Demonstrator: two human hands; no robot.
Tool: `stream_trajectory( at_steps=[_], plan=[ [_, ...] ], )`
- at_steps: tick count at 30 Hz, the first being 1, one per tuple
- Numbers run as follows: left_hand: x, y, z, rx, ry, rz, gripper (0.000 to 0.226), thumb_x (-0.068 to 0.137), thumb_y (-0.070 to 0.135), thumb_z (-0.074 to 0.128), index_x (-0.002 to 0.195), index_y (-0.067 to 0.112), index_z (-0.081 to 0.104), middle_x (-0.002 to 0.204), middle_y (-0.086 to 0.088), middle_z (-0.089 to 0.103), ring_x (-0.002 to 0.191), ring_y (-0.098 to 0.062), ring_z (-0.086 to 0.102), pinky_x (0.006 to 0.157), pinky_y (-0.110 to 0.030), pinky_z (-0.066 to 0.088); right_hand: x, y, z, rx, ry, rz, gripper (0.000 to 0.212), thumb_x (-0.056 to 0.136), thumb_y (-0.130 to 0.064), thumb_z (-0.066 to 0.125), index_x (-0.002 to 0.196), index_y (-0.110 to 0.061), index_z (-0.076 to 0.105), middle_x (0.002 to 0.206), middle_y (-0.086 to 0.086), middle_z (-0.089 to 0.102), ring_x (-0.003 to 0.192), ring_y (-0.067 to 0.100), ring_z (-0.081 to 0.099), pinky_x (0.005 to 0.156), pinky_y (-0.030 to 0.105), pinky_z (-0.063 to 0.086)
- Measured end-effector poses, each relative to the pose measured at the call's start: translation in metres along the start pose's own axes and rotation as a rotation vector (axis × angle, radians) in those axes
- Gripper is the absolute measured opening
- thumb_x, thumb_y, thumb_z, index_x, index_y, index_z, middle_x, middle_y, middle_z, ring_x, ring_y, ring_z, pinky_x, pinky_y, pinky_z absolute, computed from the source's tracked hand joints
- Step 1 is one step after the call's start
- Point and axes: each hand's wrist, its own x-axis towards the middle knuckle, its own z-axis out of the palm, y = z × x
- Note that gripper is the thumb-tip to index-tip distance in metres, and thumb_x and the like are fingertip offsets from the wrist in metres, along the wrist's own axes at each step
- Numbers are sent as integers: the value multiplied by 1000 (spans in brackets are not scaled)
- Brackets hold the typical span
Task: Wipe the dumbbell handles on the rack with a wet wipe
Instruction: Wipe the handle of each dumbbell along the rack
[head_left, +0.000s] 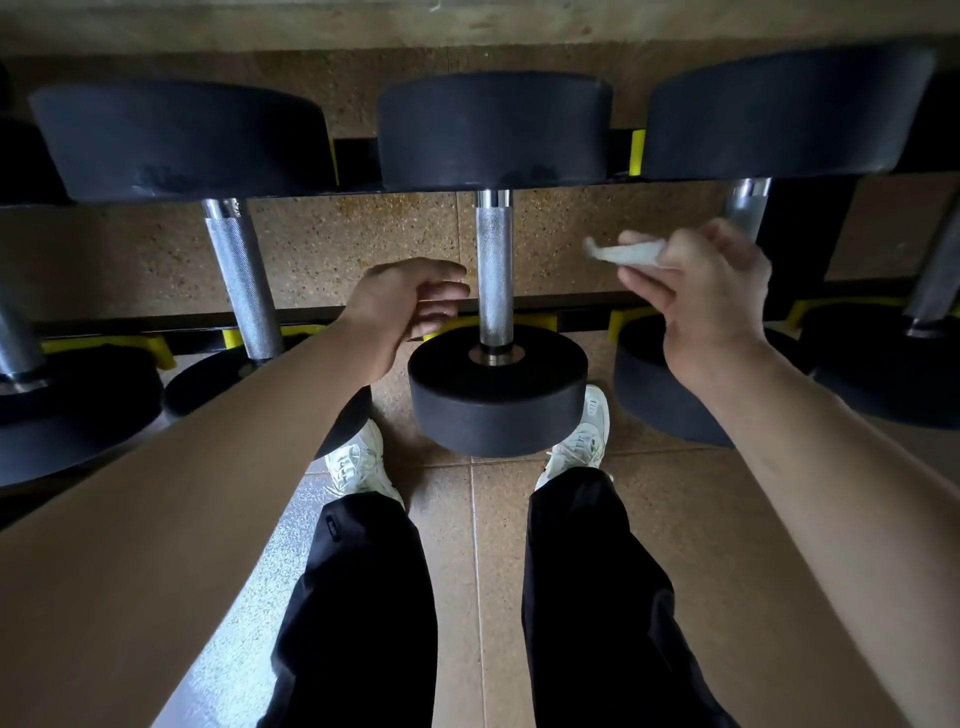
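From my feed, the right hand (711, 291) sits in the centre right of the frame, its fingers and thumb pinched round a crumpled white wet wipe (623, 254) whose free end sticks out to the left. The wipe hangs in the air between the middle handle (493, 270) and the right handle (748, 200), touching neither as far as I can see. The left hand (410, 306) is at the centre, just left of the middle handle, fingers loosely curled and holding nothing; I cannot tell whether the fingertips brush the metal. That knurled steel handle runs up the frame between the two black round weights of the middle dumbbell (496, 410). A left handle (243, 280) slants in the upper left, and more dumbbells lie at both edges, all resting in the yellow cradles (156, 351) of the black rack (156, 325). At the bottom I see black trousers (363, 597) and white shoes (358, 462) on a brown tiled floor (498, 571), the toes just under the middle dumbbell's near weight.
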Motion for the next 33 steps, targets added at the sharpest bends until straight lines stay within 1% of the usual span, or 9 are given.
stream_trajectory(
  at_steps=[3, 6, 12, 14, 16, 18, 21, 28, 33],
  plan=[
    [8, 6, 15, -125, 18, -72, 23, 100, 19, 52, 109, 13, 72, 108, -13, 77, 101, -28, 73, 85, -33, 59, 4, 6, 3, 41, -121, 87, 9, 93, 0, 43, 92, -5, 51, 104, 19, 76, 102, 28, 74, 91, 39, 60],
    [12, 11, 30, -205, -2, -134, 27, 102, 22, 49, 117, 9, 68, 114, -17, 74, 102, -35, 72, 82, -42, 61, 12, 14, 14, 168, -230, 306, 27, 98, -6, 45, 121, 5, 53, 113, 20, 74, 107, 28, 73, 94, 37, 57],
    [11, 26, 44, -367, -46, -168, 34, 109, 20, 38, 116, 4, 67, 109, -18, 75, 101, -31, 72, 81, -44, 59, 14, 23, 50, 170, -389, 509, 36, 104, -17, 45, 136, -5, 56, 139, 17, 61, 128, 27, 57, 103, 36, 48],
    [15, 26, 43, -409, 25, -76, 25, 106, 11, 46, 104, 11, 71, 91, -7, 78, 88, -23, 73, 83, -39, 60, 15, 24, 57, 132, -391, 490, 33, 103, -19, 49, 133, -10, 59, 137, 11, 63, 127, 25, 58, 109, 38, 44],
    [17, 28, 38, -516, 92, -31, 14, 99, 5, 61, 97, 13, 72, 88, -2, 79, 82, -16, 75, 81, -31, 61, 16, 24, 62, 75, -325, 435, 23, 100, -19, 60, 121, -13, 65, 118, 3, 72, 111, 18, 68, 96, 34, 52],
    [14, 33, 28, -636, 138, -31, 11, 92, 4, 70, 102, 6, 73, 92, -4, 80, 78, -13, 76, 72, -24, 61, 18, 21, 66, 13, -252, 363, 9, 94, -17, 70, 103, -16, 69, 104, -1, 75, 98, 13, 72, 82, 28, 56],
    [7, 37, 18, -713, 155, -26, 23, 89, 3, 73, 111, -1, 70, 97, -11, 79, 81, -16, 78, 65, -22, 60, 22, 17, 78, 69, -201, 375, 9, 91, -14, 75, 98, -18, 71, 105, -1, 77, 98, 11, 74, 81, 25, 57],
    [-18, 38, 12, -122, 289, 89, 13, 83, 19, 83, 89, 12, 74, 77, 2, 79, 66, -9, 74, 54, -15, 54, 20, 14, 82, 176, -152, 433, 31, 88, -12, 77, 118, -11, 72, 100, -4, 79, 95, 7, 74, 81, 23, 58],
    [-10, 45, 31, -119, 254, 146, 14, 94, 12, 72, 84, 20, 75, 80, 7, 77, 65, -2, 65, 59, -14, 49, 13, 12, 54, 259, -141, 370, 16, 93, -10, 70, 86, -22, 79, 100, -6, 79, 96, 5, 74, 83, 22, 55]
  ],
)
